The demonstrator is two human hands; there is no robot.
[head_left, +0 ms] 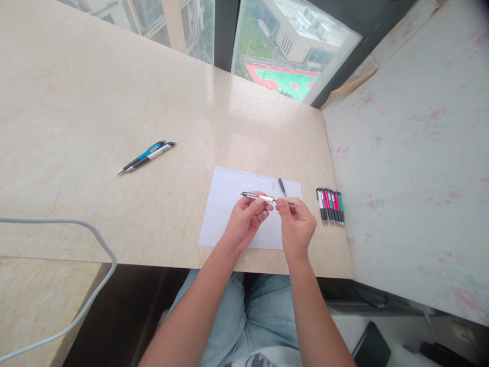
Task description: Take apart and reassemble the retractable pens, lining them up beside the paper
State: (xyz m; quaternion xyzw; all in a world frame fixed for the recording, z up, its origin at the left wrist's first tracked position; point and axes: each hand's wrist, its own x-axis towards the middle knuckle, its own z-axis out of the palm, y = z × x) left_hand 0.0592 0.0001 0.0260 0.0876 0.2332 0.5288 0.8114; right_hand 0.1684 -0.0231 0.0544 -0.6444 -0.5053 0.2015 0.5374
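Note:
Above a white sheet of paper (219, 214), my left hand (244, 221) is closed around a white pen barrel (265, 198) with a dark clip end pointing left. My right hand (296, 224) pinches a thin pen refill (293, 204) whose inner end meets the barrel's open right end. How far the refill sits inside the barrel cannot be made out. On the sheet, just beyond my right hand, lies a black pen grip section (281, 186) with a small spring-like piece (273, 186) to its left. Faint writing runs along the sheet's far edge.
A row of several pens (330, 206) lies to the right, near the papered wall (412, 153). Farther left are a blue pen (143, 155) and a white-and-black pen (153, 157). A white cable (103, 242) loops at the left over the table's front edge. A window (294, 51) stands behind.

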